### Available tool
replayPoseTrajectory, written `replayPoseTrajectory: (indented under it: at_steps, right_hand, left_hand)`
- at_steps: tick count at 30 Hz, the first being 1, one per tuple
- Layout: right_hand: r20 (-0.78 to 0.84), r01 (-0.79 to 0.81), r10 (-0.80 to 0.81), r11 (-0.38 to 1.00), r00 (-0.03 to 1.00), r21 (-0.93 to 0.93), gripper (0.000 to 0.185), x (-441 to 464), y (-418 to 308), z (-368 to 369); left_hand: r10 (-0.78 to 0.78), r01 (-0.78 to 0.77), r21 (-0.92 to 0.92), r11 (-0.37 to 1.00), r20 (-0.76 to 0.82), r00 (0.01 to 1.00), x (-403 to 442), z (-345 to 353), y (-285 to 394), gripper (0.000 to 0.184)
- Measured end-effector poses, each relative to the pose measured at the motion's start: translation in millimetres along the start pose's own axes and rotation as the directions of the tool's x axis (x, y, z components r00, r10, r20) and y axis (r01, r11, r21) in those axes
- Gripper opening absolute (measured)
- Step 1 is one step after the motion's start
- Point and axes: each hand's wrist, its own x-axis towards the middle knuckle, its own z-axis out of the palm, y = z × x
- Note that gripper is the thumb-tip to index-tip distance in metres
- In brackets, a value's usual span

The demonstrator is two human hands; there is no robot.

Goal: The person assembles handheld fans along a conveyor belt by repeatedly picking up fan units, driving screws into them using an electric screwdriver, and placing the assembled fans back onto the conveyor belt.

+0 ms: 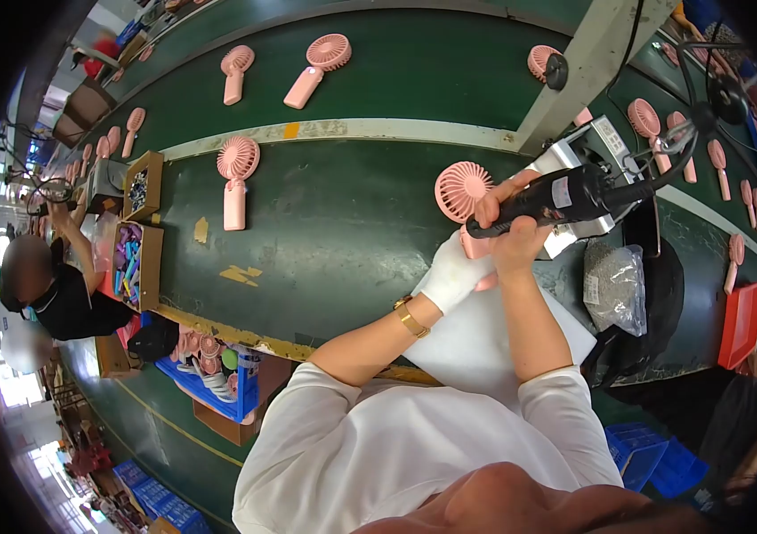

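A pink handheld fan (464, 189) lies at the front of the bench, its round grille pointing away from me. My left hand (452, 271), in a white glove, is closed around its handle. My right hand (521, 238) is bare and wrapped around a black electric screwdriver (549, 198) with a cable. The driver's front end is over the fan's neck; its tip is hidden by my fingers. Under my forearms is a white foam sheet (476, 351). Another pink fan (234, 203) lies on the bench to the left.
A metal device (608, 142) and a clear bag of small parts (614, 289) are on the right. Cardboard boxes (149, 267) of parts stand left, near another person (76, 298). Several pink fans lie on the green belt (414, 71) behind a pale rail (378, 130). A grey post (565, 76) rises there.
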Motion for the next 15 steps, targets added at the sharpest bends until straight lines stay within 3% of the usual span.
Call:
replayPoseTrajectory:
  at_steps: [4, 5, 8, 9, 10, 11, 12, 15]
  right_hand:
    - [-0.049, -0.022, 0.023, 0.999, 0.999, 0.024, 0.069, 1, -5, -1]
    - [-0.118, -0.067, 0.049, 0.986, 0.992, -0.154, 0.077, 0, -17, 2]
    - [-0.055, 0.206, -0.241, 0.910, 0.969, -0.361, 0.084, 14, -52, -1]
    - [-0.092, 0.300, -0.352, 0.885, 0.931, -0.357, 0.080, 19, -58, -2]
    - [-0.066, 0.317, -0.367, 0.870, 0.928, -0.378, 0.072, 21, -61, -8]
    - [-0.041, 0.336, -0.382, 0.855, 0.923, -0.394, 0.066, 23, -61, -13]
    - [-0.030, 0.330, -0.379, 0.840, 0.925, -0.431, 0.059, 23, -59, -15]
    - [-0.002, 0.286, -0.331, 0.817, 0.944, -0.501, 0.053, 27, -51, -13]
  left_hand:
    - [0.086, -0.085, -0.203, 0.976, -0.004, 0.996, 6, 3, -27, 0.044]
    - [0.052, -0.050, -0.248, 0.968, 0.003, 0.999, 4, 3, -18, 0.044]
    - [-0.019, 0.027, -0.308, 0.951, 0.030, 0.999, 9, -7, 10, 0.047]
    - [0.053, -0.056, -0.070, 0.996, -0.048, 0.997, 30, -17, 16, 0.049]
    - [0.186, -0.184, 0.152, 0.971, 0.001, 0.983, 56, -30, 25, 0.061]
    - [0.158, -0.163, 0.215, 0.963, 0.043, 0.987, 66, -36, 63, 0.076]
    - [0.350, -0.288, 0.453, 0.844, -0.059, 0.935, 78, -42, 85, 0.087]
    - [0.424, -0.263, 0.542, 0.798, -0.196, 0.884, 114, -85, 105, 0.087]
